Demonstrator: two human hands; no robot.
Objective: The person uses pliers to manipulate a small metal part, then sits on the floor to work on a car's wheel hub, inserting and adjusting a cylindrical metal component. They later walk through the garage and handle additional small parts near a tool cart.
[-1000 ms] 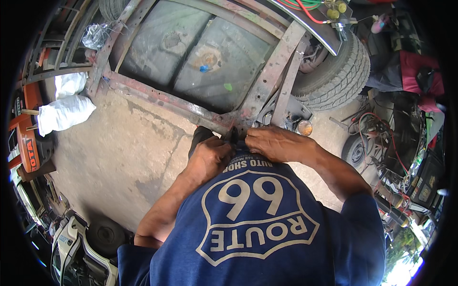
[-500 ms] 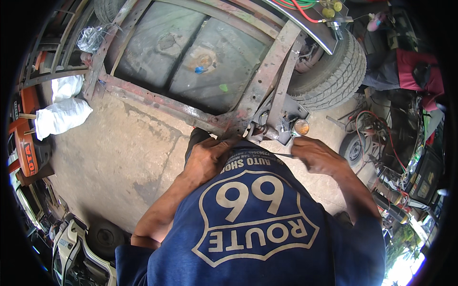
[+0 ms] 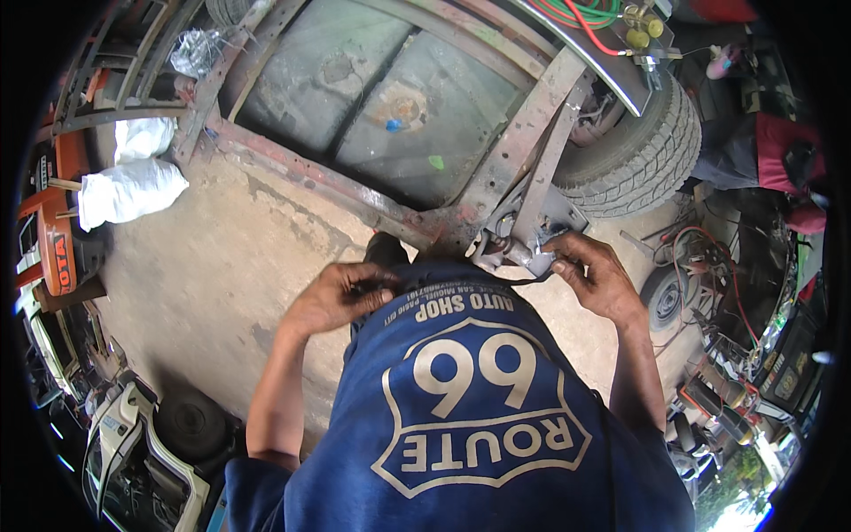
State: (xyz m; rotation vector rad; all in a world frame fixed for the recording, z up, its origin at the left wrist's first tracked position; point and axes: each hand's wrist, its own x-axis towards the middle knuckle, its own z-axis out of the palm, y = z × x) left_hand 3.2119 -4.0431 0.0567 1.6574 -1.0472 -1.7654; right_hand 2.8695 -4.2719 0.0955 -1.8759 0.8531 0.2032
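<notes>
Two hands at a rusted frame corner

Right hand point(image 3: 592, 277) pinches a small crumpled silvery piece point(image 3: 539, 259) against the bracket where the rusty frame rails point(image 3: 510, 164) meet. Left hand point(image 3: 341, 294) curls closed at the blue shirt's hem point(image 3: 443, 306), holding nothing I can make out. Judging by this, fitting at the joint is underway; steadying with both hands seems needed. Bare concrete floor point(image 3: 213, 257), a tyre point(image 3: 634, 164) and white sacks point(image 3: 128, 191) surround the workshop yard

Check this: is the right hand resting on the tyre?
No, the right hand is at the grey bracket on the rusty frame, apart from the tyre.
</notes>
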